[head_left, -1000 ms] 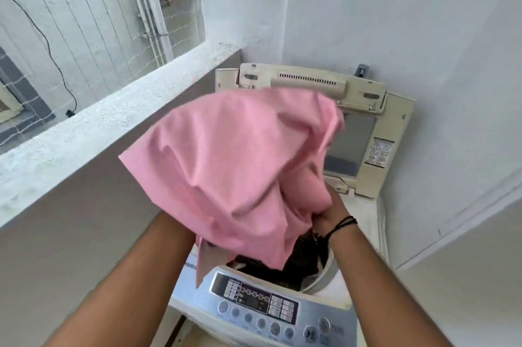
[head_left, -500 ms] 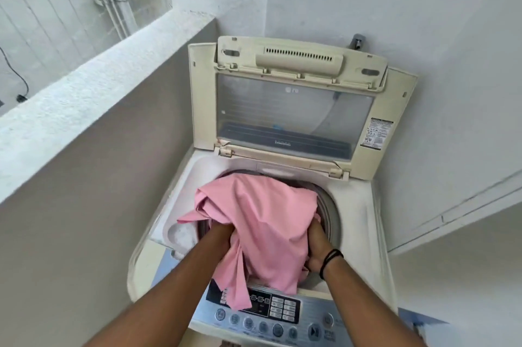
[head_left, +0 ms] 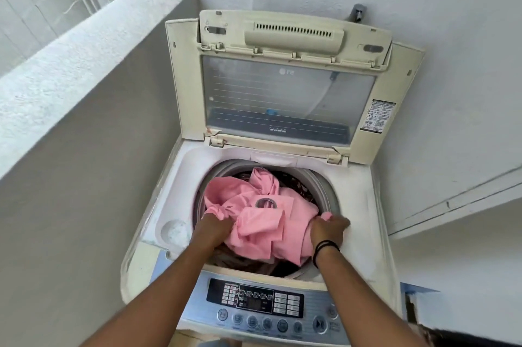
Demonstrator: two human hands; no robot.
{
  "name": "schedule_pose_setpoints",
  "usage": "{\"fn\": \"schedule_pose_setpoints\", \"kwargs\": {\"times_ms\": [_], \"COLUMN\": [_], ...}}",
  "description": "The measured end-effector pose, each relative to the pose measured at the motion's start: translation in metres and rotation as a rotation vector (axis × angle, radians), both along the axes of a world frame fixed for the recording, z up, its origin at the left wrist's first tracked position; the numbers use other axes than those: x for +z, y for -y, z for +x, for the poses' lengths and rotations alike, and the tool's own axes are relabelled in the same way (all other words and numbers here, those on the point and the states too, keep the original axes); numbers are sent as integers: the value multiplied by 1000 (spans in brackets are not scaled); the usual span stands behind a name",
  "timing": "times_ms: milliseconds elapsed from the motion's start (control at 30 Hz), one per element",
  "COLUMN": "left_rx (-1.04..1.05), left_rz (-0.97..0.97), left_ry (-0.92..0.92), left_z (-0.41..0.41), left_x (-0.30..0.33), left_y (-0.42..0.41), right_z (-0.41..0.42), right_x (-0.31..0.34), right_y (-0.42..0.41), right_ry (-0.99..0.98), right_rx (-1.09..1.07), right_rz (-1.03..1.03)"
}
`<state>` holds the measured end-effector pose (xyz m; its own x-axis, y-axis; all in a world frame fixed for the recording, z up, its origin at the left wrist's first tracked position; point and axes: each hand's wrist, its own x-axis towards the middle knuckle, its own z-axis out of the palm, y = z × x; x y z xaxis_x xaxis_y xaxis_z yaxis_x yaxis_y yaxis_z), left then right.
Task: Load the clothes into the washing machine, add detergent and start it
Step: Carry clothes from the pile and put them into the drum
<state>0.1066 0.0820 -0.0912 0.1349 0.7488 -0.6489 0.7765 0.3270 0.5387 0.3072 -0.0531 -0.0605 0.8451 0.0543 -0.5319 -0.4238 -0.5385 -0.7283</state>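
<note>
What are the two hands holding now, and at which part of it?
Both grip the pink cloth in the washing machine drum: left hand at its left edge, right hand at its right edge.

Your arms: both forearms come in bare from the bottom edge; no sleeve shows on either.
Your left hand (head_left: 216,229): bare, no glove; no ring, watch or band shows on what you can see of the hand and wrist.
Your right hand (head_left: 329,229): bare, no glove; no ring shows on the visible knuckles.
Your right wrist: a thin black band (head_left: 324,247) circles it just behind the hand; it looks like two or three slim cords lying side by side, plain, with no charm or clasp showing.
</note>
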Motion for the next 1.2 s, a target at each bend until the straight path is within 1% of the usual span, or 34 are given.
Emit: {"fn": "schedule_pose_setpoints", "kwargs": {"times_ms": [33,67,100,167,233,267,300,333,367,400,433,467,500,533,567,600,633,667,700,733,800,833,867,900,967,1000,1067,1100,1200], "left_rx": [-154,-268,-346,-378,-300,-226,-168,-156,-198,-294,-428,-576,-731,-880,-1020,-1125,-1181,-1196,-1174,-1118,-933,-859,-822,-816,-875,-927,-964,-922,-627], "left_rz": [80,110,101,74,146,207,249,287,329,399,456,461,383,230,67,-52,-120,-146,-140,-111,1,77,149,155,87,48,19,45,182], "left_ry": [-120,-183,-188,-122,38,127,218,303,365,355,292,221,151,70,-51,-153,-232,-264,-253,-186,-42,11,44,38,-6,-42,-75,-48,135], "left_z": [0,-1,-1,2,7,8,10,13,15,16,19,21,22,22,21,18,16,13,12,12,14,14,14,15,14,13,9,7,5], "left_x": [5,3,4,3,1,0,2,2,1,-3,-9,-15,-22,-30,-34,-40,-42,-46,-48,-52,-50,-49,-51,-51,-40,-37,-34,-34,-25], "left_y": [5,7,8,6,1,0,0,0,0,-2,-4,-6,-8,-7,-3,0,4,6,8,8,4,1,-3,-7,-11,-12,-15,-16,-15], "right_z": [-2,-4,-7,-12,-17,-19,-22,-23,-24,-26,-30,-33,-37,-40,-43,-46,-48,-48,-49,-49,-49,-50,-51,-52,-54,-54,-56,-56,-57], "right_x": [4,8,13,21,20,18,17,14,11,6,1,-6,-13,-20,-26,-30,-31,-32,-32,-32,-33,-34,-36,-37,-43,-45,-46,-46,-47], "right_y": [-4,-8,-12,-22,-32,-35,-36,-34,-32,-28,-23,-18,-12,-8,-4,-2,-2,-2,-4,-5,-9,-12,-14,-17,-20,-20,-21,-21,-22], "right_ry": [77,155,238,367,426,415,376,305,220,133,58,-6,-60,-86,-79,-45,-9,36,101,172,276,294,266,203,54,-29,-167,-190,-145], "right_rx": [9,36,69,146,318,477,679,885,1076,1241,1366,1446,1490,1507,1499,1469,1415,1353,1302,1273,1259,1282,1330,1402,1571,1603,1554,1505,1336], "right_rz": [32,52,70,100,131,117,54,-35,-143,-258,-380,-491,-581,-637,-665,-658,-615,-552,-499,-464,-407,-398,-407,-438,-574,-641,-685,-667,-542]}}
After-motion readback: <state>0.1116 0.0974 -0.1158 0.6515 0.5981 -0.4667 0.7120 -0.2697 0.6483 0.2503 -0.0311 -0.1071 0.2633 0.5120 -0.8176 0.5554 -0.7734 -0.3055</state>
